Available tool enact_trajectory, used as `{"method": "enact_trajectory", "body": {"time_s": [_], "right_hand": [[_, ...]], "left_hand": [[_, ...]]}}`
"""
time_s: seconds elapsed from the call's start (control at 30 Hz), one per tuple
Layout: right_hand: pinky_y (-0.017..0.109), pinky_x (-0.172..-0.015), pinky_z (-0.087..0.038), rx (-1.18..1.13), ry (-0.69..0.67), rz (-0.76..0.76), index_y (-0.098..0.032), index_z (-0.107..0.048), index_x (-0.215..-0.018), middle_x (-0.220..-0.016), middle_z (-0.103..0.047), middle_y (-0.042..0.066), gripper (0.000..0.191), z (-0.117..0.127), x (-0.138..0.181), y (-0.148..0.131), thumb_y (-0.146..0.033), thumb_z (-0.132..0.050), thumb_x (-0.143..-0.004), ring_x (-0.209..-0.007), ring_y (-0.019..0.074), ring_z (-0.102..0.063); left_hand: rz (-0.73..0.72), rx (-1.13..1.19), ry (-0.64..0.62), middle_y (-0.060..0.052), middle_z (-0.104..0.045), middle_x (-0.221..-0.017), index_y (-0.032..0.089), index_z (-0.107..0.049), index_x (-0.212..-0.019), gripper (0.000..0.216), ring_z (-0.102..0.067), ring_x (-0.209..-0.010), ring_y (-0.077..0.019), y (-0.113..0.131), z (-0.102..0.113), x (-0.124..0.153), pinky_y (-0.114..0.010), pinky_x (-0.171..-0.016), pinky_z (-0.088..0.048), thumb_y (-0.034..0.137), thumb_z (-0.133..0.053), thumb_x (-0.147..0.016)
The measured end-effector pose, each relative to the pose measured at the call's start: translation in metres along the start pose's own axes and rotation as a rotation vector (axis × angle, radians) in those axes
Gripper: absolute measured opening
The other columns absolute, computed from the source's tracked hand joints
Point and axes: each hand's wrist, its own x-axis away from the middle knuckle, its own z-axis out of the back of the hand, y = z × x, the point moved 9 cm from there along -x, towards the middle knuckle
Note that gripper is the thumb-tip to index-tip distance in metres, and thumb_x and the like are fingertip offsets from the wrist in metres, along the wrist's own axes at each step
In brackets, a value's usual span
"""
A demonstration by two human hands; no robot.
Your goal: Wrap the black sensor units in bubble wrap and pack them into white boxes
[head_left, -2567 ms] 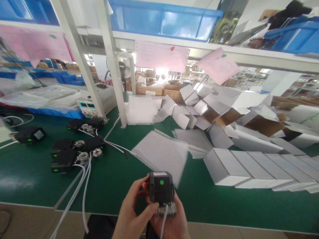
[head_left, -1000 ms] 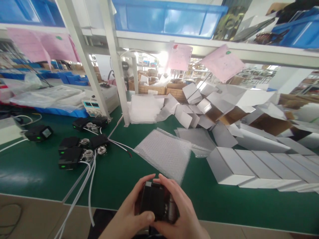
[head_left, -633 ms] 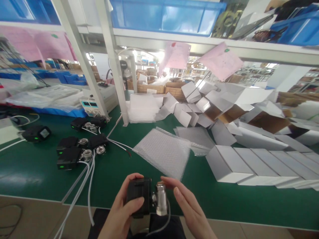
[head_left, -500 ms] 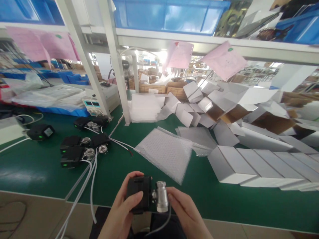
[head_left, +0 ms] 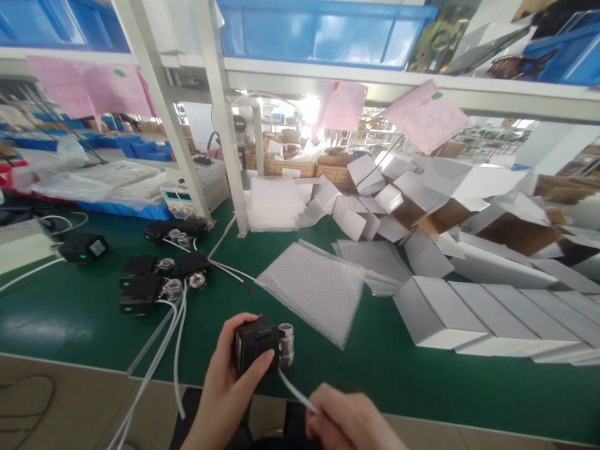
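My left hand (head_left: 234, 375) is wrapped round the black housing of a motorized ball valve (head_left: 259, 340), thumb across its near face. The valve's silver metal body (head_left: 286, 344) points to the right. From the housing's lower right a pale grey cable (head_left: 294, 389) runs down to my right hand (head_left: 349, 419), whose fingers are closed on it. The cable's far end is hidden behind that hand. Several more black motorized valves (head_left: 140, 294) with silver fittings and white cables lie on the green bench to the left.
A bubble-wrap bag (head_left: 316, 287) lies flat beyond my hands. White boxes (head_left: 450, 312) stand in a row at right, with open cartons (head_left: 497, 225) behind. A metal shelf post (head_left: 225, 125) rises from the green bench (head_left: 70, 325); blue bins (head_left: 319, 31) sit overhead.
My right hand has moved from beside the metal body down onto the cable, drawing it out to the right. The valve has turned and shifted slightly up and left in my left hand.
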Motion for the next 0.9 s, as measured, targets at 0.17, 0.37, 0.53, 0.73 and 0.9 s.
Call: {"method": "enact_trajectory", "body": {"time_s": [0.17, 0.37, 0.53, 0.73, 0.9], "right_hand": [[0.028, -0.063, -0.036, 0.068, 0.334, 0.041, -0.023, -0.048, -0.078, -0.072, -0.051, -0.001, 0.034, 0.05, -0.021, -0.019, -0.039, -0.038, -0.106, -0.067, 0.0172, -0.047], [0.026, -0.044, -0.022, 0.093, -0.168, -0.003, -0.025, -0.05, -0.082, -0.062, -0.048, -0.005, 0.012, -0.025, -0.016, 0.002, -0.025, -0.058, -0.09, -0.048, 0.0129, -0.036], [0.028, -0.063, -0.036, 0.065, 0.167, 0.1, -0.022, -0.047, -0.079, -0.075, -0.053, 0.0, 0.031, 0.037, -0.022, -0.032, -0.034, -0.04, -0.107, -0.068, 0.0168, -0.047], [0.023, -0.068, -0.044, 0.021, 0.065, 0.06, -0.02, -0.059, -0.093, -0.081, -0.063, 0.001, 0.021, -0.029, -0.041, 0.006, -0.024, -0.042, -0.105, -0.076, 0.0182, -0.06], [0.03, -0.055, -0.033, 0.585, 0.411, 0.186, -0.02, -0.06, -0.089, -0.072, -0.065, 0.003, 0.026, -0.041, -0.016, 0.02, -0.002, -0.041, -0.092, -0.059, 0.0197, -0.063]], "left_hand": [[0.36, 0.261, -0.336, -0.002, -0.071, -0.101, 0.028, -0.063, -0.117, 0.067, -0.068, -0.085, -0.0225, -0.016, -0.023, 0.026, -0.026, -0.072, -0.055, 0.05, -0.092, -0.061], [0.125, 0.024, -0.02, -0.003, -0.07, -0.121, 0.03, -0.064, -0.118, 0.062, -0.068, -0.105, -0.0273, 0.018, 0.013, 0.018, -0.029, -0.087, -0.055, 0.051, -0.09, -0.066], [0.239, 0.104, -0.197, -0.001, -0.073, -0.098, 0.026, -0.071, -0.107, 0.052, -0.067, -0.084, -0.0217, 0.011, -0.011, 0.023, -0.025, -0.072, -0.053, 0.043, -0.088, -0.061], [0.341, 0.403, -0.013, -0.002, -0.074, -0.1, 0.029, -0.059, -0.122, 0.078, -0.07, -0.08, -0.0214, -0.011, -0.003, 0.019, -0.025, -0.069, -0.059, 0.057, -0.095, -0.059], [0.107, 0.186, 0.066, -0.002, -0.071, -0.112, 0.028, -0.057, -0.125, 0.07, -0.069, -0.093, -0.0186, -0.022, 0.008, 0.007, -0.018, -0.078, -0.058, 0.059, -0.089, -0.07]]}}
